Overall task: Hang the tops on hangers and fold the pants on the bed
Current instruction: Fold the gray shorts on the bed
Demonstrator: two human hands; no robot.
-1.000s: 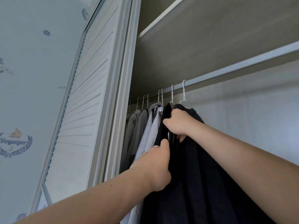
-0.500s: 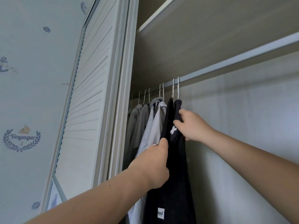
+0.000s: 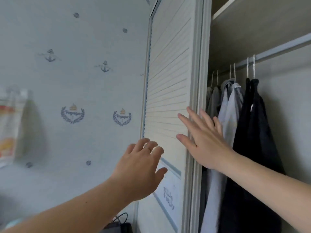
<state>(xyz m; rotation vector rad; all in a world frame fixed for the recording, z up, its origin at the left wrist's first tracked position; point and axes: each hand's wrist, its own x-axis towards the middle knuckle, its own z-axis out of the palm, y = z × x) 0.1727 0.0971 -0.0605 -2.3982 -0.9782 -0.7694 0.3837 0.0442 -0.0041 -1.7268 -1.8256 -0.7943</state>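
Note:
A black top hangs on a white hanger from the wardrobe rail, rightmost in a row of hung clothes: another dark top, pale shirts and grey tops. My right hand is spread flat with straight fingers at the edge of the white louvred sliding door. Lower down, my left hand reaches toward the same door with loosely bent fingers and holds nothing. A ring shows on its finger.
Pale wallpaper with anchor and ship prints fills the left. A blurred bag hangs at the far left. A dark object with a cable sits at the bottom. A shelf runs above the rail.
Both hands let go of the black tops and moved left to the sliding door. The view swung left, so the wall now fills the left half.

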